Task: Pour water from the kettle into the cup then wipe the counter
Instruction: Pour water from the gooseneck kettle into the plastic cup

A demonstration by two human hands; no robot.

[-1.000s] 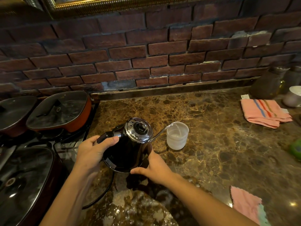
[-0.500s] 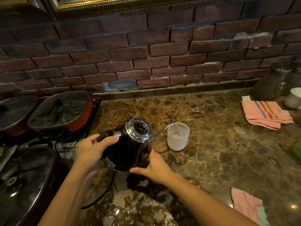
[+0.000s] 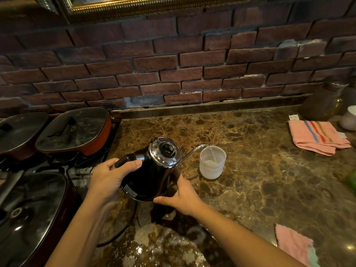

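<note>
On the brown marble worktop (image 3: 260, 170), centre frame, a black kettle (image 3: 152, 178) is tilted toward the right, its thin curved spout (image 3: 192, 152) reaching over the rim of a translucent plastic cup (image 3: 212, 161). Thin stream of water falls from spout tip into cup; cup partly filled, standing upright just right of the kettle. Kettle has a shiny chrome lid (image 3: 165, 152) with a black knob.

Left hand (image 3: 109, 180) wraps the black handle (image 3: 125, 159), fingers closed around it, thumb on top near the metal collar. Right hand (image 3: 183, 195) supports the kettle's lower body from the near right side, fingers spread and pressed on the base, thumb pointing left under the bottom edge.

Black cord (image 3: 123, 228) loops on the worktop below the kettle. Wet glare patch at bottom centre.

Left edge: stove with three lidded pans, an orange one (image 3: 77, 132) at back and a dark one (image 3: 28, 214) nearest. Folded pink striped towel (image 3: 317, 137) lies far right near the brick wall (image 3: 173, 64). Pink cloth (image 3: 294, 245) sits at lower right, well apart from the cup. Dark jar (image 3: 321, 101) and a white container (image 3: 349, 118) in far right corner, blurry.
</note>
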